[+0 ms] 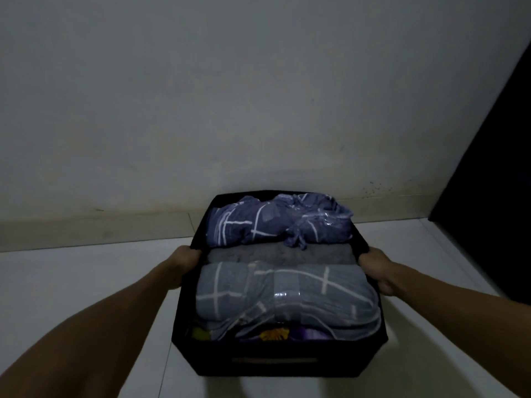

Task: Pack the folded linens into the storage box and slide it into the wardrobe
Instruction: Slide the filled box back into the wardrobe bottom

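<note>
Two hands carry the black storage box (280, 361) at lower centre of the frame, its long axis running away from the camera toward the wall (201, 96). Folded linens (284, 300) fill it (two checked bundles, grey towel between). Left hand (184, 261) and right hand (376, 270) each have a clenched grip on a side rim, above the pale floor (86, 277).

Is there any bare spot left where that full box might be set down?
Yes: pale floor lies bare left of the black box, up to the wall, and right of it toward the dark panel. The box itself is crammed; both hands grip its sides.
</note>
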